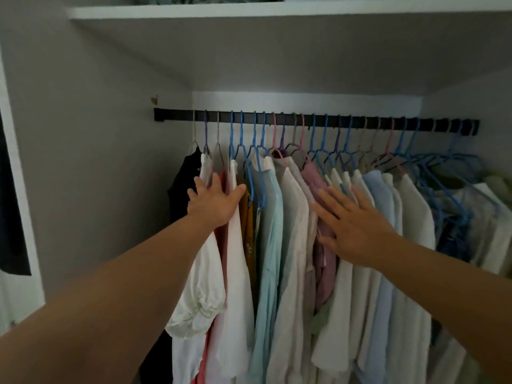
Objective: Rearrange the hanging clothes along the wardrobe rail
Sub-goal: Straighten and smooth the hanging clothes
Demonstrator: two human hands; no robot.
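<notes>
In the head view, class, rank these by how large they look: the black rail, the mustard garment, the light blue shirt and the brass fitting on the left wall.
1. Black rail
2. Light blue shirt
3. Mustard garment, mostly hidden between neighbours
4. Brass fitting

Clothes [291,217] pack the rail [304,120]; bare stretch only at left end

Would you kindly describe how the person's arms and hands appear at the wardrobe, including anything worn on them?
Both forearms are bare, with no sleeve in view. The left hand and the right hand wear no gloves, and no ring, watch or bracelet shows on the fingers or wrists. The dim light hides finer detail.
</notes>
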